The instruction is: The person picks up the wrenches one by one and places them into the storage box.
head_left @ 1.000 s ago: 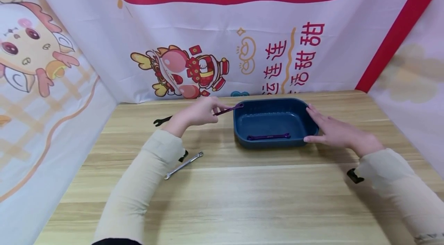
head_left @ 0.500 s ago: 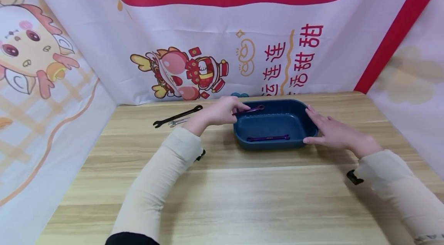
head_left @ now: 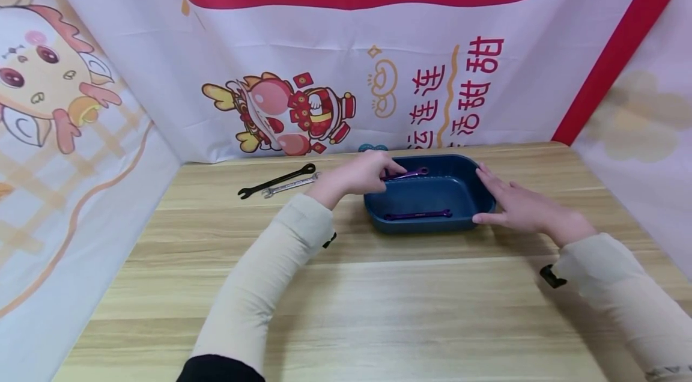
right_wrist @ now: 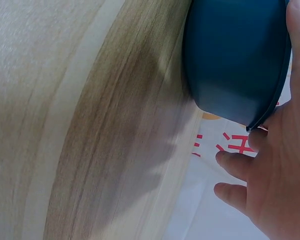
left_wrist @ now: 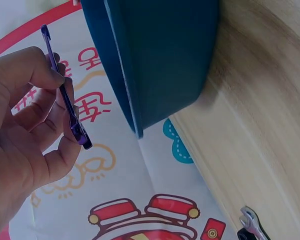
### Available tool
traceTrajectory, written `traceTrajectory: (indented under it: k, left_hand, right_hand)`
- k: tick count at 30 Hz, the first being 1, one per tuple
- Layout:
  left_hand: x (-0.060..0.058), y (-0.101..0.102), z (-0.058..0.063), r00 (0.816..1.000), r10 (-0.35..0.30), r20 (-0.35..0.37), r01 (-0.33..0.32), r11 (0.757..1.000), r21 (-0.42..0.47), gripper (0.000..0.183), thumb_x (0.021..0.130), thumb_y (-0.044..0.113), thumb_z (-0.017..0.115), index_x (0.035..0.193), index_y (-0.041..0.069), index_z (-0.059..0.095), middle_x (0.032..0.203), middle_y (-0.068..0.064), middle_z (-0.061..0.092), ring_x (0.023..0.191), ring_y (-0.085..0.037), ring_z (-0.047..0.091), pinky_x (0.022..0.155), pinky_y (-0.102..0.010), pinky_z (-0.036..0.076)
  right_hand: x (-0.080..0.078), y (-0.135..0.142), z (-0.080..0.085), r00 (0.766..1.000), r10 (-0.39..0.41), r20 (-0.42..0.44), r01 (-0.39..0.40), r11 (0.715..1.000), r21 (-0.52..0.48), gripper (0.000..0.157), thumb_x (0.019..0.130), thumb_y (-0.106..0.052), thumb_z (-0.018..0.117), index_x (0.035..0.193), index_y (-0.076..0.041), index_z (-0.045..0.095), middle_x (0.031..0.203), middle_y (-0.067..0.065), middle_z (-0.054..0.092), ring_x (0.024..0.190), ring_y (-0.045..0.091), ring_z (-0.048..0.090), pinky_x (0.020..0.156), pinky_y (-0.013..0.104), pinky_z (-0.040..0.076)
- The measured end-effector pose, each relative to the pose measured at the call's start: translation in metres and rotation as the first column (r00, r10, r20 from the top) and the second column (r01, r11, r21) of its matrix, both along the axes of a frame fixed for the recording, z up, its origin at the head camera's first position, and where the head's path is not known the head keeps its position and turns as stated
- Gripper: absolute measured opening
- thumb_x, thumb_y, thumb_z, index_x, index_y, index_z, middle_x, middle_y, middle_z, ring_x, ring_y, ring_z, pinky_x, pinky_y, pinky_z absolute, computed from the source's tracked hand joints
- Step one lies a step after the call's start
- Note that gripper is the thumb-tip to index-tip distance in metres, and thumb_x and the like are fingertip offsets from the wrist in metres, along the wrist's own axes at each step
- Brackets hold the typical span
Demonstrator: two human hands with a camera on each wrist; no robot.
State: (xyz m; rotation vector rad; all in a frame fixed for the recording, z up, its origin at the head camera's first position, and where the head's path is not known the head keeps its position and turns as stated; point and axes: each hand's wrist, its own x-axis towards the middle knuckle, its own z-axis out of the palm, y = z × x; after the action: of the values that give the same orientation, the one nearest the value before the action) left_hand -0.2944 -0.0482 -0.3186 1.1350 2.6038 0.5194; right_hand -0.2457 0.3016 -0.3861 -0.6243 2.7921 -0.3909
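Note:
My left hand [head_left: 367,172] pinches a purple wrench [head_left: 415,173] over the far left part of a dark blue basin [head_left: 432,226]. In the left wrist view, the thumb and fingers close on the middle of that wrench [left_wrist: 66,95], whose two ends stick out. A second purple wrench [head_left: 417,214] lies inside the basin along its near wall. My right hand [head_left: 519,206] rests against the basin's right end with fingers spread and extended. From the right wrist, this hand [right_wrist: 277,170] is seen at the basin's rim.
On the wooden table [head_left: 378,310], left of the basin, lie a black wrench [head_left: 277,181] and a silver wrench [head_left: 292,185] side by side. A printed white cloth [head_left: 335,39] hangs behind the table's far edge.
My left hand has carried the purple wrench rightward, from outside the basin's left rim to over its inside. The wrenches left of the basin have come into fuller view. The right hand stays put.

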Motion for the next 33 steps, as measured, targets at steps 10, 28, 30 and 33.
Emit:
traceTrajectory:
  k: [10, 28, 30, 33]
  left_hand:
    - [-0.007, 0.013, -0.014, 1.000, -0.020, -0.019, 0.019, 0.999, -0.050, 0.049, 0.091, -0.005, 0.063, 0.137, 0.012, 0.067, 0.124, -0.008, 0.065, 0.104, -0.016, 0.055, 0.083, -0.025, 0.048]
    - [-0.009, 0.030, -0.029, 0.999, -0.032, 0.024, 0.034, 0.995, -0.091, 0.049, 0.093, -0.004, 0.063, 0.138, 0.014, 0.067, 0.125, -0.006, 0.063, 0.081, -0.017, 0.045, 0.068, -0.023, 0.039]
    - [-0.009, 0.032, -0.030, 0.999, -0.030, 0.033, 0.033, 0.995, -0.095, 0.049, 0.093, -0.005, 0.062, 0.138, 0.014, 0.067, 0.127, -0.007, 0.063, 0.083, -0.017, 0.046, 0.069, -0.023, 0.038]
    - [-0.010, 0.035, -0.032, 0.999, -0.027, 0.044, 0.031, 0.995, -0.099, 0.049, 0.093, -0.004, 0.063, 0.138, 0.014, 0.067, 0.130, -0.007, 0.062, 0.092, -0.017, 0.048, 0.075, -0.024, 0.040]
  right_hand:
    - [0.001, 0.002, -0.001, 1.000, 0.011, 0.014, -0.010, 0.999, -0.040, 0.114, 0.092, -0.067, 0.061, 0.164, -0.006, -0.002, 0.170, 0.020, -0.004, 0.150, 0.050, 0.013, 0.113, 0.068, 0.020]
    - [0.002, 0.001, 0.000, 1.000, 0.001, 0.031, 0.001, 0.999, -0.054, 0.115, 0.091, -0.069, 0.060, 0.164, -0.006, -0.002, 0.169, 0.021, -0.004, 0.149, 0.052, 0.014, 0.113, 0.068, 0.021]
    - [0.002, 0.002, 0.000, 0.999, -0.003, 0.036, 0.005, 0.999, -0.051, 0.115, 0.091, -0.070, 0.059, 0.165, -0.007, -0.003, 0.170, 0.020, -0.004, 0.149, 0.052, 0.014, 0.113, 0.068, 0.020]
    - [0.001, 0.002, -0.001, 0.999, -0.004, 0.038, 0.006, 0.999, -0.050, 0.116, 0.090, -0.071, 0.059, 0.165, -0.007, -0.003, 0.170, 0.020, -0.004, 0.150, 0.051, 0.013, 0.113, 0.068, 0.020]
